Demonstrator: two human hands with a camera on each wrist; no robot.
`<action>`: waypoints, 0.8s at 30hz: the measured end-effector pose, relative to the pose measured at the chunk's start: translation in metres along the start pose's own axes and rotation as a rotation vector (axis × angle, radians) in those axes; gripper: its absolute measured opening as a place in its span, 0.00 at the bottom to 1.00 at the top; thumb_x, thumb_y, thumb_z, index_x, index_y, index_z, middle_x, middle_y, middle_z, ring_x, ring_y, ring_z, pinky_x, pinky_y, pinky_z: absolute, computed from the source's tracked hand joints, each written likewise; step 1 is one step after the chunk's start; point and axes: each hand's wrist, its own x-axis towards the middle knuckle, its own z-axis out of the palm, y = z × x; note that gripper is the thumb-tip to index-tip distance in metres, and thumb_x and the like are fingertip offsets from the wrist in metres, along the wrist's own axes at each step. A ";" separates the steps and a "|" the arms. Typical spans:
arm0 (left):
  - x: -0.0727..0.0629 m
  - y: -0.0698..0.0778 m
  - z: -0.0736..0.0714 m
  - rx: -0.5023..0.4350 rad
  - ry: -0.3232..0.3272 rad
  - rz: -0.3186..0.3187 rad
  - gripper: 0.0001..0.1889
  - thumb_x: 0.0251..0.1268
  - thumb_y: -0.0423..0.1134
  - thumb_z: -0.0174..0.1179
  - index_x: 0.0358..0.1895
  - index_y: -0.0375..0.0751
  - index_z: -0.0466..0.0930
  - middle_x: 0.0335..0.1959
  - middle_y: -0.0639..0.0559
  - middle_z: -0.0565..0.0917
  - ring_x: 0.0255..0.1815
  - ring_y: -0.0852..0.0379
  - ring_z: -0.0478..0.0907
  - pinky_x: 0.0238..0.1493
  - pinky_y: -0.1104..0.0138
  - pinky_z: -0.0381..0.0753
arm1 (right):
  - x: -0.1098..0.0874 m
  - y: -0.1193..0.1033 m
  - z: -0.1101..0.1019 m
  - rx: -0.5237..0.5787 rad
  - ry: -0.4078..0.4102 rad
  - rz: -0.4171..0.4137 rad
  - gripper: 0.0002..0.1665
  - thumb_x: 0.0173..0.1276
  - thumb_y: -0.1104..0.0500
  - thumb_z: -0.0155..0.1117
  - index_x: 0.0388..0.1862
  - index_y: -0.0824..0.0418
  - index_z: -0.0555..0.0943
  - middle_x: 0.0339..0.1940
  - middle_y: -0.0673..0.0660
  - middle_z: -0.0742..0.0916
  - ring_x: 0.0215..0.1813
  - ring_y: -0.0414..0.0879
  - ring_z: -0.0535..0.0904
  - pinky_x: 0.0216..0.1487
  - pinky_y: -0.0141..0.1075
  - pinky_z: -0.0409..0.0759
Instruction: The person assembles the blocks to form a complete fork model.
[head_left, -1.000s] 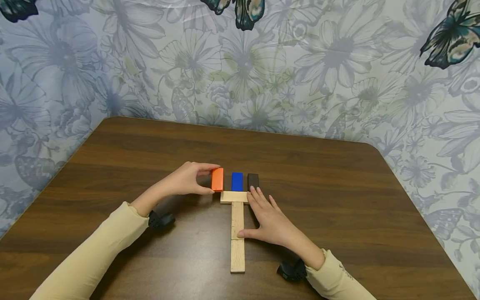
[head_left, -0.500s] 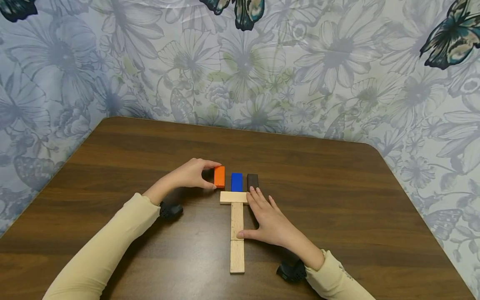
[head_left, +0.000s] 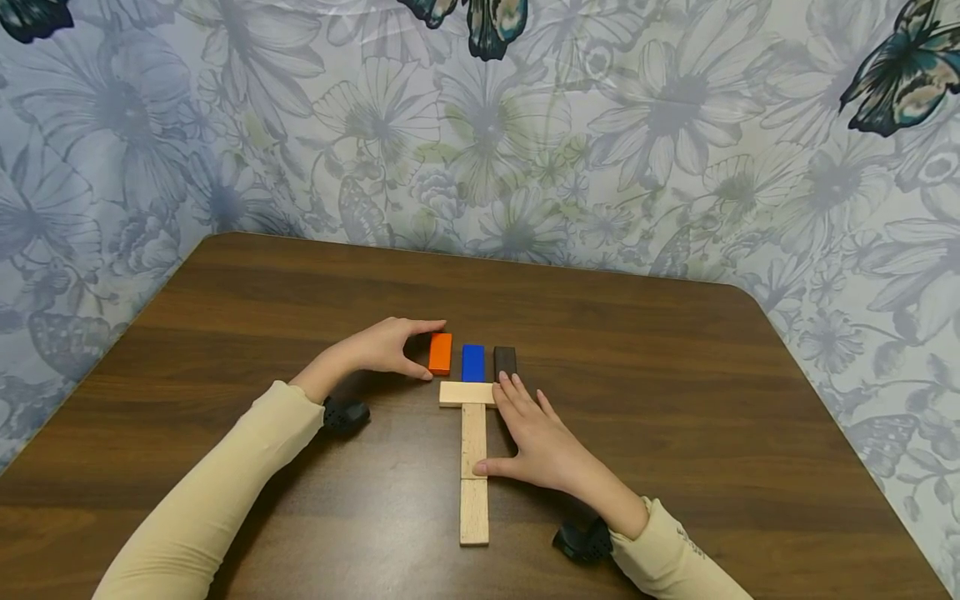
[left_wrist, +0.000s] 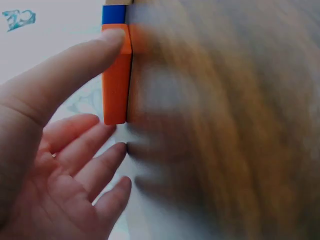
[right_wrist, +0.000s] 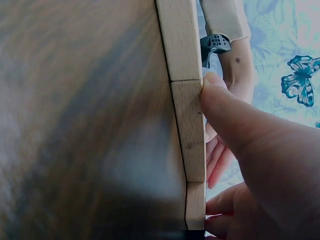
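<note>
In the head view my left hand (head_left: 378, 346) is around an orange block (head_left: 440, 354), its thumb near one end and its index finger just beyond the other. The left wrist view shows the thumb (left_wrist: 95, 52) over the orange block (left_wrist: 116, 85), with the other fingers spread. A blue block (head_left: 473, 363) and a black block (head_left: 506, 360) lie to the right, touching or close to a crosswise plain wooden block (head_left: 461, 394). Below it, two plain wooden blocks (head_left: 474, 510) form a stem. My right hand (head_left: 543, 446) rests with straight fingers at the crosswise block, thumb on the stem.
Everything lies on a brown wooden table (head_left: 300, 517), which has a far edge with rounded corners. Behind it stands a wall (head_left: 480, 167) with flower and butterfly patterns. A black wrist camera (head_left: 347, 416) is worn below the left hand, another camera (head_left: 583, 540) below the right.
My left hand has moved the orange block slightly right and away from me, and its fingers have since loosened around it. The right hand stays where it was.
</note>
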 end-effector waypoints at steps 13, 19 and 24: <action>0.002 -0.001 0.000 -0.034 0.002 0.041 0.34 0.56 0.44 0.68 0.66 0.37 0.68 0.63 0.41 0.70 0.63 0.43 0.66 0.61 0.50 0.62 | 0.001 0.001 0.001 0.000 -0.007 0.011 0.63 0.55 0.27 0.58 0.75 0.65 0.47 0.75 0.59 0.48 0.74 0.51 0.37 0.68 0.53 0.39; 0.000 0.003 0.001 -0.028 -0.003 0.029 0.34 0.55 0.45 0.68 0.65 0.37 0.70 0.62 0.41 0.71 0.63 0.41 0.65 0.61 0.50 0.62 | 0.002 0.001 0.001 -0.005 -0.005 0.010 0.64 0.55 0.27 0.58 0.75 0.66 0.47 0.75 0.60 0.48 0.74 0.51 0.37 0.68 0.53 0.39; -0.003 0.004 0.002 -0.020 -0.011 0.041 0.34 0.54 0.45 0.69 0.65 0.37 0.70 0.63 0.40 0.70 0.64 0.42 0.64 0.61 0.50 0.61 | 0.001 0.001 0.000 -0.006 -0.006 0.013 0.64 0.55 0.27 0.57 0.75 0.66 0.47 0.75 0.60 0.48 0.74 0.51 0.37 0.68 0.54 0.39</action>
